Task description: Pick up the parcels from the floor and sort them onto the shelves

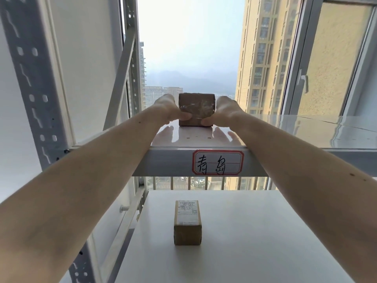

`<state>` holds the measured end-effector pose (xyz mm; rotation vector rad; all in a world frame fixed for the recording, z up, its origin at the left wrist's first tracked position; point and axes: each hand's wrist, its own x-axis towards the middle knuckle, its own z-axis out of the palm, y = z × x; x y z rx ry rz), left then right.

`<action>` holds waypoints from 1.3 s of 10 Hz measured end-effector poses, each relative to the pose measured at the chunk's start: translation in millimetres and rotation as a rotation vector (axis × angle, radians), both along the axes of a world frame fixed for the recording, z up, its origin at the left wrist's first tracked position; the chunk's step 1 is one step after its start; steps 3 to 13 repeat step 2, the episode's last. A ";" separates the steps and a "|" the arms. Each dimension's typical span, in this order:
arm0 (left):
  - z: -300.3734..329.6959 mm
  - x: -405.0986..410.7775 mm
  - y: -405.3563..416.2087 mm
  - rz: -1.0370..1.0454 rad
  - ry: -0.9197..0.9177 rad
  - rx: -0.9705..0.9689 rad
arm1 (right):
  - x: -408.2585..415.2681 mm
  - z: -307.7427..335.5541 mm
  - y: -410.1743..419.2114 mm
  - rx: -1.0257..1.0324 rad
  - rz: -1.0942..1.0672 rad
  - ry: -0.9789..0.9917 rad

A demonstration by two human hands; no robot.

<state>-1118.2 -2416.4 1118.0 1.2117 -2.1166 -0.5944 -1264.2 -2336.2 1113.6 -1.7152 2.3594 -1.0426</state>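
A small brown taped parcel point(196, 108) stands on the glossy white upper shelf point(285, 131), near its front edge. My left hand point(168, 108) grips its left side, thumb on the front face. My right hand point(222, 112) grips its right side the same way. The fingers behind the parcel are hidden. On the white lower shelf point(255, 231) lies a second cardboard parcel point(187, 222) with a printed shipping label on top, untouched.
The upper shelf's front rail carries a red-bordered handwritten label point(217, 162). A perforated grey upright point(30, 84) and a diagonal brace point(120, 78) stand at the left. Behind the rack is a window with a handle point(304, 80) and railings outside.
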 end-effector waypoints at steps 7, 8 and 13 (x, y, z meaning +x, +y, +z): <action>13.3 16.7 11.2 0.054 0.090 0.023 | 2.9 12.9 27.8 0.070 -0.029 0.033; 13.3 16.7 11.2 0.054 0.090 0.023 | 2.9 12.9 27.8 0.070 -0.029 0.033; 13.3 16.7 11.2 0.054 0.090 0.023 | 2.9 12.9 27.8 0.070 -0.029 0.033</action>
